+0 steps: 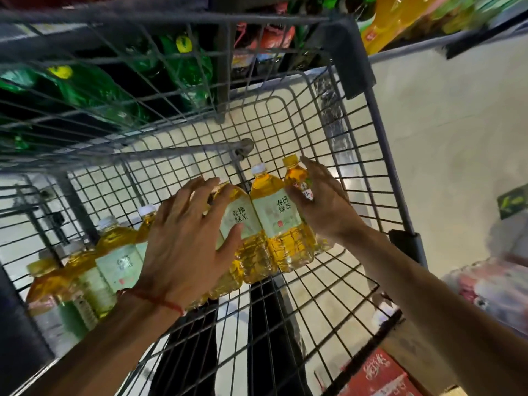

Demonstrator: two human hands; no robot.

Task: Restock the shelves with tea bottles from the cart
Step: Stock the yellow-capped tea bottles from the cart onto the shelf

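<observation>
Pale floor (457, 138) shows through the wire mesh of the cart (385, 144), which fills most of the frame as I look down into it. At the upper left, behind the cart's wire wall, a dark shelf (120, 67) holds green bottles (94, 90); red-labelled ones (274, 38) sit at top centre, and orange packs (394, 18) at the upper right. A red box (377, 375) lies on the floor at the lower right, and my dark trousers (274, 324) show beneath the mesh.

The tea bottles (271, 215) lie in the cart, amber with pale green labels, caps pointing toward the top of the frame. Several touch side by side at centre, and more (120, 261) run down toward the lower left corner.

My left hand (185, 238) lies spread over the centre group, fingers fanned across one bottle and the thumb resting against the label of its neighbour (240, 218). A red string (154, 298) circles that wrist. My right hand (323, 201) grips the yellow-capped bottle (294, 172) at the right end of the group, thumb curled over its label and fingers reaching along its far side toward the cap. A white-capped bottle lies between my two hands.
</observation>
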